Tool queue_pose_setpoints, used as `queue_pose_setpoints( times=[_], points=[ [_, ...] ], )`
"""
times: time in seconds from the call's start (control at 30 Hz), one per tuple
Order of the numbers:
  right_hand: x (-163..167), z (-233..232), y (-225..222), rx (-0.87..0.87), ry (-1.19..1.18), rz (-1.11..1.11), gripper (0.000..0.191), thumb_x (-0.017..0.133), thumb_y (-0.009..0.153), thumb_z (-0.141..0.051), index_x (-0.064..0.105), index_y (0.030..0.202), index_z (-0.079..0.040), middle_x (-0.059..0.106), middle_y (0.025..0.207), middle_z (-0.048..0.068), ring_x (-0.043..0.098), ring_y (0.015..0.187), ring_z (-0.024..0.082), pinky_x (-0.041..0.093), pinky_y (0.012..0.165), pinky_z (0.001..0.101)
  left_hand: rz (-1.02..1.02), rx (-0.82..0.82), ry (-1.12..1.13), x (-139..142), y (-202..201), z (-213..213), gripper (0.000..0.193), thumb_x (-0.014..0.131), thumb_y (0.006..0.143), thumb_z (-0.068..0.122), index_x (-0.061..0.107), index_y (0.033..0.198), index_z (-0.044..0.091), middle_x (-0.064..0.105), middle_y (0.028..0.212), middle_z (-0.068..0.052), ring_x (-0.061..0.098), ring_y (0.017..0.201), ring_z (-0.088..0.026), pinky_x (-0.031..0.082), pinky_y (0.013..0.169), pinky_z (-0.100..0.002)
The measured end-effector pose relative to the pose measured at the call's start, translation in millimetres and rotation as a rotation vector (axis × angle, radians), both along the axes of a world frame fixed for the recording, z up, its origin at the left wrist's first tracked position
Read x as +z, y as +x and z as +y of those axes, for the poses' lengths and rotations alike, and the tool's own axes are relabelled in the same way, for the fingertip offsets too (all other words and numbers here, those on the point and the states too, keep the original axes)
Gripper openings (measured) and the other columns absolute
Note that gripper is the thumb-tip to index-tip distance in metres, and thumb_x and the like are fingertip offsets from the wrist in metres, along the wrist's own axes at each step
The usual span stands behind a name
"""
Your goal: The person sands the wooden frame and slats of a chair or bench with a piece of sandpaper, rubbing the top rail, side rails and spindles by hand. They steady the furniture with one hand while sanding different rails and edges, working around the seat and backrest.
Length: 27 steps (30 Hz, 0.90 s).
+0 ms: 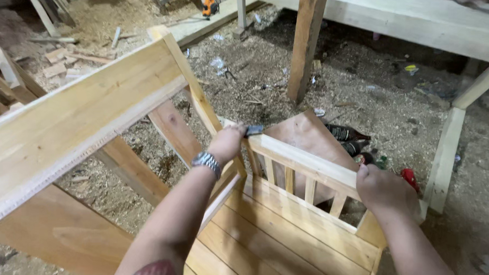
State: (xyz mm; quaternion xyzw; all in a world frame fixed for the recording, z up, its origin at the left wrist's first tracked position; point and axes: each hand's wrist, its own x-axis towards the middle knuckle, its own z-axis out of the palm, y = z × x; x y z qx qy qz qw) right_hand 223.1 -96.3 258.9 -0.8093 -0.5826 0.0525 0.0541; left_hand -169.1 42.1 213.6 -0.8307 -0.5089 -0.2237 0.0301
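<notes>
Head view: two bare hands on the armrest rail (pixel 305 161) of an unfinished wooden chair (pixel 269 229).
That rail runs across the chair's side above short slats, over a sawdust floor (pixel 362 90). Left hand (pixel 227 143), wristwatch (pixel 206 161) on its wrist, is closed around a small dark block (pixel 254 130) pressed to the rail's far end, by the backrest post (pixel 191 85). Right hand (pixel 384 188) clamps the rail's near end. Dark bottles (pixel 346 134) and a brown board (pixel 304 135) lie just beyond; a workbench (pixel 413 17) stands farther off.

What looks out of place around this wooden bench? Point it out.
Dark bottles and a red can lie tipped over in the sawdust behind the armrest, beside a brown board. Wood offcuts are scattered at the back.
</notes>
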Motion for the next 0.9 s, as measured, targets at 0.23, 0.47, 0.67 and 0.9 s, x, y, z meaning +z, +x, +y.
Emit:
queue_pose_setpoints(
  times=[0.23, 0.47, 0.67, 0.9],
  points=[
    [-5, 0, 2, 0.045, 0.033, -0.003, 0.056, 0.025, 0.105, -0.038, 0.073, 0.111, -0.009, 0.073, 0.112, 0.024, 0.07, 0.104, 0.045, 0.051, 0.098, 0.058, 0.094, 0.165, -0.378, 28, 14, -13, 0.02, 0.049, 0.102, 0.012, 0.062, 0.116, 0.007, 0.07, 0.114, -0.016, 0.068, 0.107, -0.032, 0.055, 0.094, -0.044],
    [3, -9, -7, 0.049, 0.078, -0.06, 0.056, 0.026, 0.105, -0.039, 0.075, 0.108, -0.012, 0.076, 0.107, 0.021, 0.072, 0.101, 0.044, 0.054, 0.097, 0.0567, -0.046, 0.066, -0.294, 48, 22, -35, 0.02, 0.046, 0.103, 0.008, 0.062, 0.115, 0.01, 0.071, 0.115, -0.015, 0.07, 0.105, -0.032, 0.056, 0.092, -0.044],
    [20, -10, -11, 0.004, 0.04, -0.002, 0.055, 0.026, 0.102, -0.039, 0.074, 0.109, -0.013, 0.073, 0.11, 0.022, 0.07, 0.102, 0.045, 0.052, 0.095, 0.0579, 0.025, 0.026, -0.136, 25, 25, -38, 0.039, 0.047, 0.095, 0.0, 0.06, 0.131, 0.009, 0.065, 0.126, -0.018, 0.065, 0.114, -0.033, 0.052, 0.097, -0.045],
    [4, -9, -9, 0.097, 0.14, -0.037, 0.056, 0.027, 0.105, -0.036, 0.075, 0.106, -0.009, 0.075, 0.11, 0.023, 0.072, 0.103, 0.043, 0.053, 0.1, 0.055, 0.128, 0.082, -0.216, 16, 35, -25, 0.025, 0.051, 0.099, 0.008, 0.066, 0.12, 0.005, 0.064, 0.134, -0.013, 0.062, 0.123, -0.029, 0.049, 0.107, -0.039]
  ],
)
